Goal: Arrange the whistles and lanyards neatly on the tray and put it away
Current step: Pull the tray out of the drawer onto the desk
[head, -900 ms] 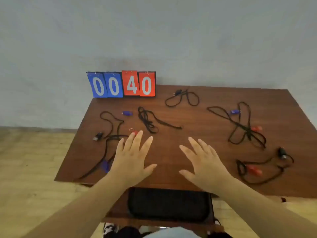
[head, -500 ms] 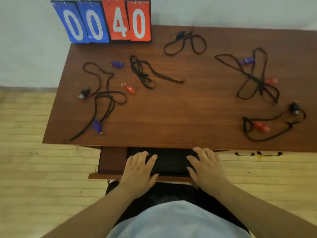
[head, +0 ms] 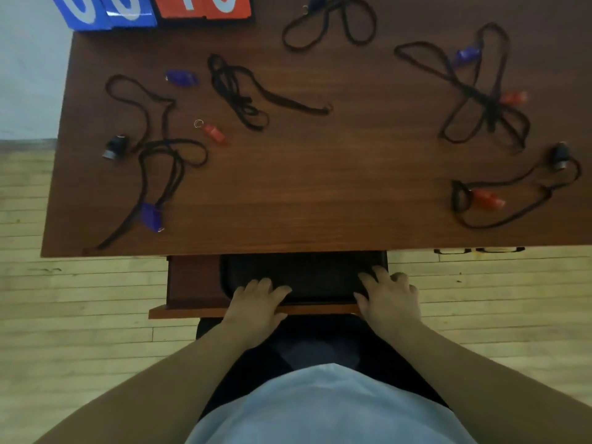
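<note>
A black tray (head: 314,272) lies in the open drawer (head: 192,283) under the table's front edge. My left hand (head: 256,299) holds its near rim, fingers curled over into the tray. My right hand (head: 389,293) grips the tray's near right corner. Whistles with black lanyards lie scattered on the brown table (head: 320,187): a blue whistle (head: 152,216), a black one (head: 115,147) and a loose orange one (head: 214,133) at left, and a tangled lanyard (head: 243,94) behind it. At right lie an orange whistle (head: 487,200), a black one (head: 560,155) and crossed lanyards (head: 483,100).
A blue and orange flip scoreboard (head: 153,8) stands at the table's back left. Another blue whistle (head: 181,78) and a looped lanyard (head: 326,24) lie toward the back. Wooden floor surrounds the table; my lap is right below the drawer.
My hands came down from above the tabletop to the tray in the drawer. My view tilted downward and closer, and my fingers have curled onto the tray's rim.
</note>
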A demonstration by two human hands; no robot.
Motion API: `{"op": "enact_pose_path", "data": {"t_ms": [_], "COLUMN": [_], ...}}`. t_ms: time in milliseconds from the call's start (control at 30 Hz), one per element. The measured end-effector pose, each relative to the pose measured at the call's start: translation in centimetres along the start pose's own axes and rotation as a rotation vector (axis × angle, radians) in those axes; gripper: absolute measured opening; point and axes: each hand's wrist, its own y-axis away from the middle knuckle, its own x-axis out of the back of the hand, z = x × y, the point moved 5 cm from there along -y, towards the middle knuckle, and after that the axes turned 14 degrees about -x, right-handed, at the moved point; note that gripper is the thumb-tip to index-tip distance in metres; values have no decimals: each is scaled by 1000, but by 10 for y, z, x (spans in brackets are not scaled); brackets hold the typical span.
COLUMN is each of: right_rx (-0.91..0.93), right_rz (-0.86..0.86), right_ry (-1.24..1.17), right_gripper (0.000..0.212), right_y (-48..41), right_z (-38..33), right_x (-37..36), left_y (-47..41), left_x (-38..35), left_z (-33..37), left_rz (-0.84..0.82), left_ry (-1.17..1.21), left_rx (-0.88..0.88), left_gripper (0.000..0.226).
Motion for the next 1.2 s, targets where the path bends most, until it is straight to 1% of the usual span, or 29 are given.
{"op": "enact_pose_path", "data": {"t_ms": [100,200,267,333,433,500,633,700,767,833,933,1000,1033,1133,1200], "right_rx": [9,-43,-82,-88,-40,-21,29,112,186,236,355,460,506,618,658], "right_rz": [-129,-214,-261,-277,-283,-285,-270,-240,-210,-154,30,100,104,36,2], "right_ry": [-281,-529,-646,-695,-697,-682,-680,-648,-604,-566,-471,-386,-369,-387,-387], "right_gripper": [46,47,52,56,56,51,40,33,29,23,15,19,25,34,34], "right_y": [0,0,1,5,15,24,38,43,49,54,63,67,68,70,75], "right_z": [6,8,10,13,15,13,10,9,9,11,7,-4,-10,-27,-33], "right_x": [-15,-18,-17,-11,-3,5,26,40,50,59,74,84,86,96,109], "left_y": [0,-2,0,4,12,18,36,46,54,62,71,77,80,88,93], "left_x": [0,2,3,7,18,25,38,49,62,68,70,79,84,107,131], "left_z": [0,2,5,8,8,7,5,7,14,23,33,43,48,50,52], "left_rz": [19,44,65,105,188,204,197,197,199,180,218,217,210,215,164], "left_ry": [45,77,118,155,128,53,-62,-62,-81,-102,-58,-20,6,98,115], "left_rx": [-10,-18,-26,-63,-154,-205,-245,-246,-264,-280,-305,-289,-279,-211,-166], "left_gripper": [58,54,52,49,40,36,45,48,47,44,38,28,24,29,31]}}
